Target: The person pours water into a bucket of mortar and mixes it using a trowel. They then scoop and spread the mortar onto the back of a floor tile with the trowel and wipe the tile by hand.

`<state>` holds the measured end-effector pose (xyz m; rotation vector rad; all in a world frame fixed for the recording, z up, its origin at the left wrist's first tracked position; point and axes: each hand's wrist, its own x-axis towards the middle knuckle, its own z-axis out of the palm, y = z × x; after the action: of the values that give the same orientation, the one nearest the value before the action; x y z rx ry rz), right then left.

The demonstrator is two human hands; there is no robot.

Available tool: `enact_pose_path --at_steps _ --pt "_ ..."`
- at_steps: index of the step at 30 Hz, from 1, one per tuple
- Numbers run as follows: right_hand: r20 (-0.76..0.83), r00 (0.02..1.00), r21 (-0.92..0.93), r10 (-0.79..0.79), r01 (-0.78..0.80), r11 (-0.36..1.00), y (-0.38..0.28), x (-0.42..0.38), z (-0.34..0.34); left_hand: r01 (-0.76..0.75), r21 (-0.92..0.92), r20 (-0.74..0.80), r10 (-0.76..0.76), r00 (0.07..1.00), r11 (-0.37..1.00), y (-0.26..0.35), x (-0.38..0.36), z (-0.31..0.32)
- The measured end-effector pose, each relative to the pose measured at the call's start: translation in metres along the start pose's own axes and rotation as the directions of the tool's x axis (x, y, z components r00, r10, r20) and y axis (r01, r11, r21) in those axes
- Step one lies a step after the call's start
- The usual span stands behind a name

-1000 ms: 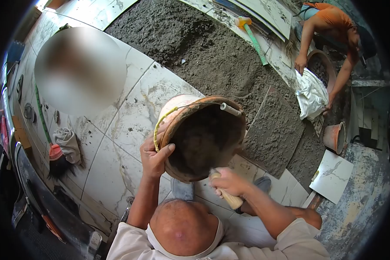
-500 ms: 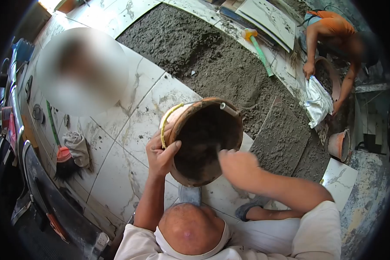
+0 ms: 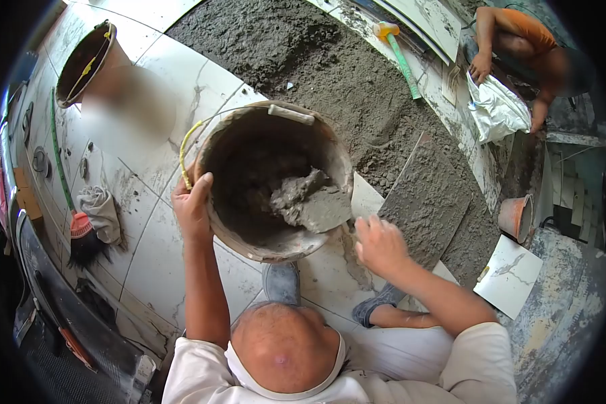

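My left hand (image 3: 194, 202) grips the rim of a mortar-stained bucket (image 3: 337, 151), its thumb over the edge. The bucket is tilted, with its mouth facing up towards the camera. A wire handle with a yellow wrap (image 3: 185, 151) and a pale grip (image 3: 291, 113) lies along the rim. My right hand (image 3: 382, 246) is closed on a trowel (image 3: 328, 210), whose handle is mostly hidden by the fingers. The blade reaches over the bucket's near right rim and carries a lump of wet grey mortar (image 3: 297, 192). Dark mortar shows deeper inside.
Rough mortar (image 3: 377, 108) covers the floor ahead, beside white tiles (image 3: 158, 239). A green-handled mallet (image 3: 400, 60) lies beyond. At right, a co-worker in orange (image 3: 528, 30) holds a white sack (image 3: 498, 108) near a small bucket (image 3: 516, 217). Left are another bucket (image 3: 111, 67) and a broom (image 3: 84, 232).
The bucket and my left hand have shifted left, and the mouth faces the camera more. The trowel has come up into view with mortar on it. The co-worker's sack has been raised.
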<state>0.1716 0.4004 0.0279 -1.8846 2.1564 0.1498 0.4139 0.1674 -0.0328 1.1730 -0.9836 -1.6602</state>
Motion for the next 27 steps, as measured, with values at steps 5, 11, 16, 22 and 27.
enact_pose_path --at_steps 5,11,16,22,27 --pt "0.157 0.975 0.073 0.159 -0.172 0.982 -0.009 -0.011 0.055 -0.044 0.119 -0.095 0.056 0.994 0.992 -0.006 0.002 -0.018" --pt "0.124 0.979 0.057 0.161 -0.169 0.984 -0.005 -0.024 0.071 0.011 0.154 -0.263 0.030 0.964 0.988 -0.003 0.019 -0.017" --pt "0.047 0.987 0.103 0.154 -0.158 0.982 0.006 -0.033 0.076 0.010 0.086 -0.248 0.012 0.969 0.996 -0.007 0.015 -0.018" --pt "0.037 0.990 0.069 0.135 -0.137 0.988 0.022 -0.060 0.084 -0.008 0.041 -0.208 0.017 0.978 0.999 -0.007 0.024 -0.019" --pt "0.112 0.971 0.137 0.210 -0.224 0.965 0.049 -0.098 0.061 -0.050 0.019 -0.163 0.052 0.985 0.999 -0.018 0.030 -0.028"
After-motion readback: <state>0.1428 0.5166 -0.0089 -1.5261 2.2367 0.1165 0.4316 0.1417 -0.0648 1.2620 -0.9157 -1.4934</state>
